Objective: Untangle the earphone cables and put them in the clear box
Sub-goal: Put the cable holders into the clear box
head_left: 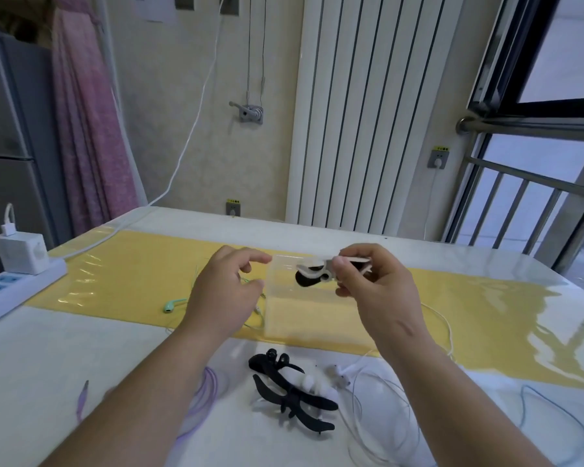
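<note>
Nearest the viewer, on the white table (115, 348), a bundle of black straps (294, 396) lay in front of the clear box (300, 318), with white earphones (341, 374) and their loose cable in front of the box to its right. A purple cable (206, 392) curled in front of the box to its left, partly under the left forearm. A pale blue cable (553, 409) lay well to the right of the box. The box stood on a yellow mat (132, 274). A mint green earphone (174, 305) lay on the mat left of the box.

Small yellow labels sat above the wall sockets (440, 149) behind the box; their writing was too small to read.

Both forearms reached forward. The right hand (375, 291) was raised just above the box, thumb and fingertips pinching a white and black strap (312, 264). The left hand (220, 288) was at the box's left edge, fingers loosely curled, forefinger near the rim; whether it gripped the box or the green cable could not be told.
</note>
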The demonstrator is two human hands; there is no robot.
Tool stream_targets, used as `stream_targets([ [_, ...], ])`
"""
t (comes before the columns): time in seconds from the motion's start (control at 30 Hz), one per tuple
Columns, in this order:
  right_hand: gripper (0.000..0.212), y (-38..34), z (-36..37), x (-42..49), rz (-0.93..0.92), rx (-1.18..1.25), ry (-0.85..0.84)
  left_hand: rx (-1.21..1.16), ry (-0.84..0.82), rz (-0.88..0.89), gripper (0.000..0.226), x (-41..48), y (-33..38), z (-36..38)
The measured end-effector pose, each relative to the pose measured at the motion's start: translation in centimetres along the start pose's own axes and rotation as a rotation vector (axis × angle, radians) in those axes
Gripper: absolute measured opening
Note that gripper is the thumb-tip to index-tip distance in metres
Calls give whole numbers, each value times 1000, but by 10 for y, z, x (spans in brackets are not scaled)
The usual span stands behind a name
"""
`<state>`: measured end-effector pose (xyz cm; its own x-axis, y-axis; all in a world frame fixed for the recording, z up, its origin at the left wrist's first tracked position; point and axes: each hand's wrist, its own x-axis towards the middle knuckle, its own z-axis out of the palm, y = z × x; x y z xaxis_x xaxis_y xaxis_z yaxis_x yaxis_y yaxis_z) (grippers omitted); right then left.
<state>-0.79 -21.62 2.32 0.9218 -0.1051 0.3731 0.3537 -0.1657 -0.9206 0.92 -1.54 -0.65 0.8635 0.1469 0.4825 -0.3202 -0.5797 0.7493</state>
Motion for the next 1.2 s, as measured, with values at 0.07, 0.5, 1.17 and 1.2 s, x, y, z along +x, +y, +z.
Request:
stream_targets([
  [0.07, 13, -1, 2, 8, 2, -69, 17, 35, -129, -21, 37, -2, -2, 4],
  [0.5, 27, 25, 21, 16, -183, -595, -85, -272, -189, -210, 14, 1, -12, 12],
  [1.17, 21, 10, 5, 0, -374, -583, -248, -367, -204, -221, 24, 4, -21, 15],
  [1.2, 21, 8, 4, -3, -298, -584, -350, -370, -207, -216, 24, 4, -21, 15],
])
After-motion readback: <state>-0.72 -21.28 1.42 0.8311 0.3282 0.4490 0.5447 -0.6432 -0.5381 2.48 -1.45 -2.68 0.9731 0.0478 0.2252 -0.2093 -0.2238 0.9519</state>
